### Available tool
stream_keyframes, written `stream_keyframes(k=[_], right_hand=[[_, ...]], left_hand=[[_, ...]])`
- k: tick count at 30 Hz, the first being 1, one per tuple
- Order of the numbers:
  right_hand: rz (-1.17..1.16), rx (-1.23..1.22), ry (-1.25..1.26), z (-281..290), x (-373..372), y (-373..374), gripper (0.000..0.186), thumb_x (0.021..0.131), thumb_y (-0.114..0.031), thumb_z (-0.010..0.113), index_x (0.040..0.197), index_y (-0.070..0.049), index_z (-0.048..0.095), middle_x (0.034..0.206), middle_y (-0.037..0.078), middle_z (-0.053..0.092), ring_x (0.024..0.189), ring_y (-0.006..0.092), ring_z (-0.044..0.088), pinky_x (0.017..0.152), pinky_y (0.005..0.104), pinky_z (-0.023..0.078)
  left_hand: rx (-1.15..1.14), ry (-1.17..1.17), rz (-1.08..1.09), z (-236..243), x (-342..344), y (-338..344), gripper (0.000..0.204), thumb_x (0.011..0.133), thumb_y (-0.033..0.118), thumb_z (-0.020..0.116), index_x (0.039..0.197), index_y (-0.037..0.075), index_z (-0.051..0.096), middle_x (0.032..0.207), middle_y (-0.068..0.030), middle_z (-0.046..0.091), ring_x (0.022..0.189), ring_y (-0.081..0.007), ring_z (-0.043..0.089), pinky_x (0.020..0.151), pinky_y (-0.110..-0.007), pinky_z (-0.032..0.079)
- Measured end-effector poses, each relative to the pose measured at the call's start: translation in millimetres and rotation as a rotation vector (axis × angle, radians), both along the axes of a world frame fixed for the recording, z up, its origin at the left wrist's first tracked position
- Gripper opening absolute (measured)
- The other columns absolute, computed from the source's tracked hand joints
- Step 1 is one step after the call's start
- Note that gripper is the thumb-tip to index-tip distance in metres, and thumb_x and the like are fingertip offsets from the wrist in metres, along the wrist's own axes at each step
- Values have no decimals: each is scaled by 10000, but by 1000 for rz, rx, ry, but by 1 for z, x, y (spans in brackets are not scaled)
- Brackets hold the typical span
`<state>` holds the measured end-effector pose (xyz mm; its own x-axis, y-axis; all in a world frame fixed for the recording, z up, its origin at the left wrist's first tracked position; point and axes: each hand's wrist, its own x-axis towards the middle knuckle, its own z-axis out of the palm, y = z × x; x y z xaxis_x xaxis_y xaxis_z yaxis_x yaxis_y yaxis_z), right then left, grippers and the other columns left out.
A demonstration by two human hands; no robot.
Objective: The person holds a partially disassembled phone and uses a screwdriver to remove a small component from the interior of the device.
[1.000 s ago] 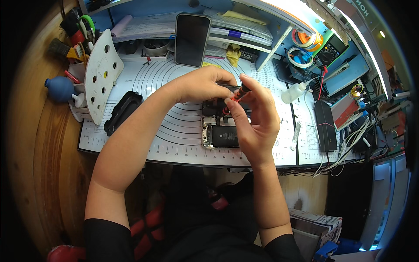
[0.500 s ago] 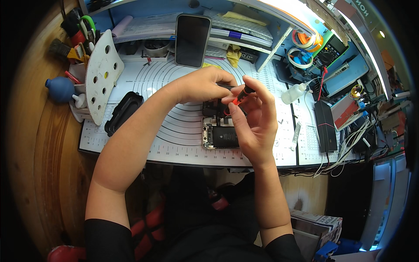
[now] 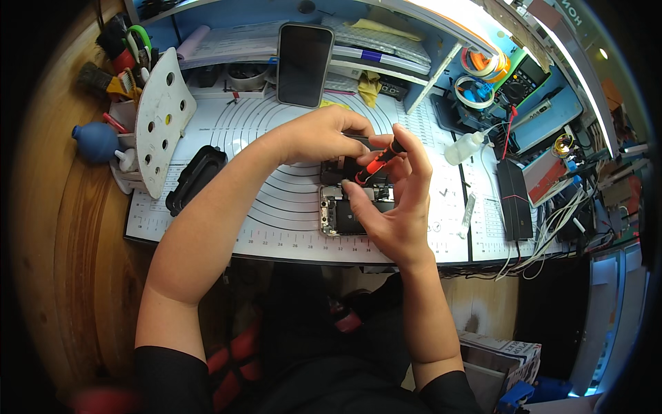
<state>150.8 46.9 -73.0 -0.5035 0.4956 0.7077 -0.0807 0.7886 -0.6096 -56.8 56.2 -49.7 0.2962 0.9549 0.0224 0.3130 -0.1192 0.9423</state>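
Observation:
An opened phone (image 3: 342, 219) lies on the printed white mat (image 3: 258, 200), its battery and inner parts exposed, with a dark screen panel (image 3: 333, 172) just beyond it. My left hand (image 3: 321, 134) grips the panel's upper part with curled fingers, partly hidden. My right hand (image 3: 394, 214) is closed loosely on a red-and-black screwdriver (image 3: 376, 163), tilted over the junction of phone and panel, its top against my index finger. My right thumb is by the phone's edge; the screwdriver's tip is too small to make out.
A large phone (image 3: 301, 67) stands behind my hands. At left are a black case (image 3: 193, 179), perforated organizer (image 3: 157, 124) and blue blower bulb (image 3: 96, 141). At right are a squeeze bottle (image 3: 463, 148), multimeter (image 3: 520, 83), black bar-shaped object (image 3: 512, 200) and tangled cables (image 3: 548, 234).
My right thumb has dropped down and left away from the screwdriver, and the screwdriver's top has tilted further to the right. My left hand has barely moved.

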Motion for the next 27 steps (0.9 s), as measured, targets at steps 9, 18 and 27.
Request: stream_keyframes(k=[9, 18, 27], right_hand=[[-26, 23, -20, -3, 3, -2, 896, 823, 168, 711, 1556, -65, 253, 1270, 166, 548, 1027, 201, 654, 931, 361, 567], [-33, -17, 86, -10, 0, 0, 818, 809, 162, 720, 1509, -26, 340, 1387, 171, 536, 931, 199, 683, 841, 333, 610], [-79, -117, 327, 12, 28, -3, 891, 861, 145, 711, 1571, -24, 199, 1001, 136, 675, 926, 195, 682, 894, 330, 551]], left_hand=[[27, 50, 22, 3, 0, -3, 201, 878, 136, 692, 1025, -2, 698, 913, -19, 655, 880, -98, 595, 787, -270, 481], [-28, 4, 12, 5, 1, -3, 198, 889, 162, 707, 1015, 9, 710, 904, -15, 642, 865, -85, 576, 760, -269, 465], [-24, -8, 52, 2, 2, -4, 223, 873, 134, 708, 1042, -11, 701, 865, -35, 661, 727, -97, 596, 647, -264, 478]])
